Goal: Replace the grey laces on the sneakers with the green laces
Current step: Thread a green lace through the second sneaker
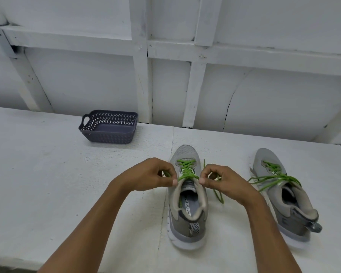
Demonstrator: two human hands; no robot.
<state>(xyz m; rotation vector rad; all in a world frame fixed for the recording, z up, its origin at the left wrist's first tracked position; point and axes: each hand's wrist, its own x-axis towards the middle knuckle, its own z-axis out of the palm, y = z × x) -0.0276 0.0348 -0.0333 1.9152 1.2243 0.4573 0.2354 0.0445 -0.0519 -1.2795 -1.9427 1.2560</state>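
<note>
Hands are working at a grey sneaker (187,203) sitting on a white table (67,184). Left hand (156,175) and right hand (222,180) are each pinching an end of its green lace (186,170) beside the top eyelets. A second grey sneaker (283,194), green-laced (274,176) and untied, is lying to the right. An empty grey basket (108,128) is sitting farther back.

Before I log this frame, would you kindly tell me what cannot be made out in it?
Head view:
- Ends of the green lace: curled fingers of the left hand and right hand hide them.
- Insole print of the sneaker between the hands: its collar covers part of the lettering.
- Other sneaker: whether its lace is knotted is too small to tell.
- Basket: its near wall hides part of its floor.
- Forearms: cut by the bottom edge.
</note>
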